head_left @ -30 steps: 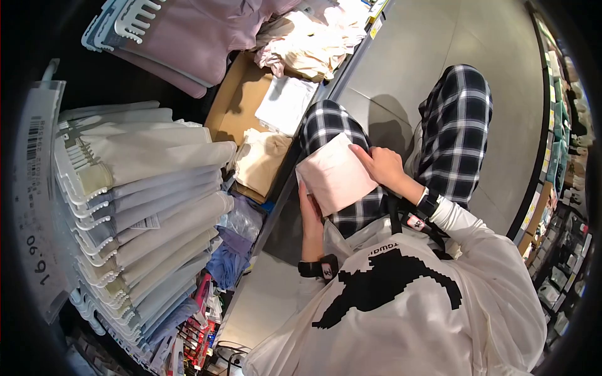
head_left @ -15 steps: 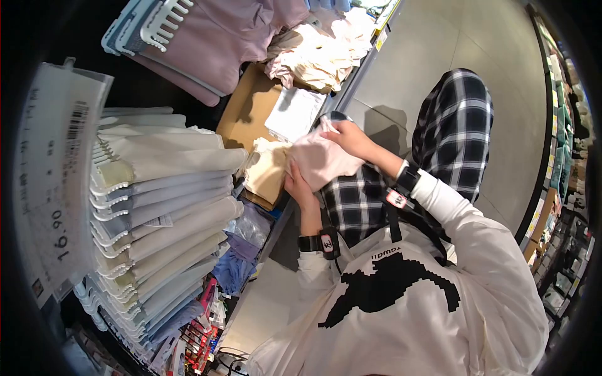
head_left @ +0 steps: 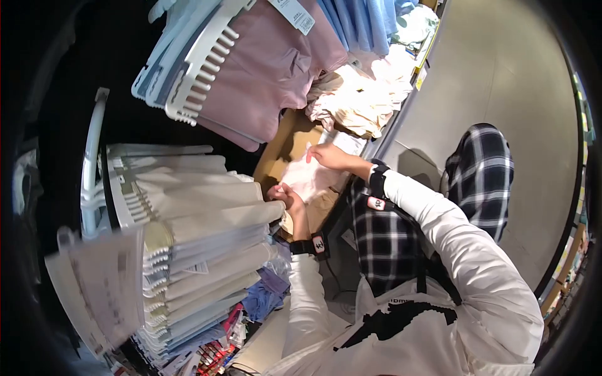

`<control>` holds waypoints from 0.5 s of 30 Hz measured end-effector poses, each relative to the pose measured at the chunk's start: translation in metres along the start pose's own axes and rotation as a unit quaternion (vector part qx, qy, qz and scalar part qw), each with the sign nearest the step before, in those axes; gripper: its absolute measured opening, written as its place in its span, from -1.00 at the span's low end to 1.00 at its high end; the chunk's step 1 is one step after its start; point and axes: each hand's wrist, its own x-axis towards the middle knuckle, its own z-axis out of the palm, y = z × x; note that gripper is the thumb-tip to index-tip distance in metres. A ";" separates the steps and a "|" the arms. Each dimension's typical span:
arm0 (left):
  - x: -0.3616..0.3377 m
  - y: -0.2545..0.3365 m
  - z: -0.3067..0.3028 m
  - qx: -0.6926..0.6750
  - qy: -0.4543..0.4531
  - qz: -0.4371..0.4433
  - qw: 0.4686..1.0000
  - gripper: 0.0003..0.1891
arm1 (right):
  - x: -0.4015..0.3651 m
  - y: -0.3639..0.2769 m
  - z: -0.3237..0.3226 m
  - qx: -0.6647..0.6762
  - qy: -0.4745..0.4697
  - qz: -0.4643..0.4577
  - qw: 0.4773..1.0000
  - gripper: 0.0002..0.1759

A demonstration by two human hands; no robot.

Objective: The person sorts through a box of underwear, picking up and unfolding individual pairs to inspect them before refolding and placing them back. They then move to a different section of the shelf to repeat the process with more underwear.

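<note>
A pale pink cloth [head_left: 305, 177] is stretched between my two hands over the cardboard box [head_left: 276, 148]. My right hand [head_left: 330, 156] pinches its upper edge with thumb and fingers. At the lower left edge, my left hand [head_left: 288, 198] has its fingers curled on the cloth, close to the hanging white garments. Behind the pink cloth, a white folded cloth [head_left: 348, 143] shows in the box. A cream cloth [head_left: 321, 205] lies on the near side, partly covered.
White garments on hangers [head_left: 207, 222] crowd the left, with a blurred price tag [head_left: 103, 285] in front. Mauve garments [head_left: 251, 75] hang above the box. Crumpled cream cloths [head_left: 360, 94] lie beyond it. The shelf edge [head_left: 392, 128] borders the grey floor [head_left: 476, 69].
Both hands have carried the pink cloth from over my knee to over the box. My view has shifted, so the racks appear lower and farther right.
</note>
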 end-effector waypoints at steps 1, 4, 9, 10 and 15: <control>0.008 0.000 -0.012 -0.009 -0.128 -0.015 0.992 -0.84 | -0.003 0.000 -0.002 -0.004 -0.017 -0.008 1.000 -0.78; 0.013 0.092 -0.007 0.141 -0.226 -0.063 0.962 -0.69 | -0.005 0.005 -0.011 0.034 -0.074 -0.022 0.996 -0.60; 0.023 0.154 0.020 0.014 -0.189 -0.162 0.968 -0.59 | 0.005 -0.032 -0.064 0.034 -0.077 -0.029 0.996 -0.58; 0.024 0.166 0.026 0.008 -0.179 -0.161 0.971 -0.56 | 0.006 -0.053 -0.082 0.016 -0.106 0.008 0.994 -0.62; 0.010 0.285 0.065 -0.068 -0.251 -0.185 0.948 -0.53 | 0.003 -0.141 -0.177 -0.177 -0.252 0.060 0.949 -0.62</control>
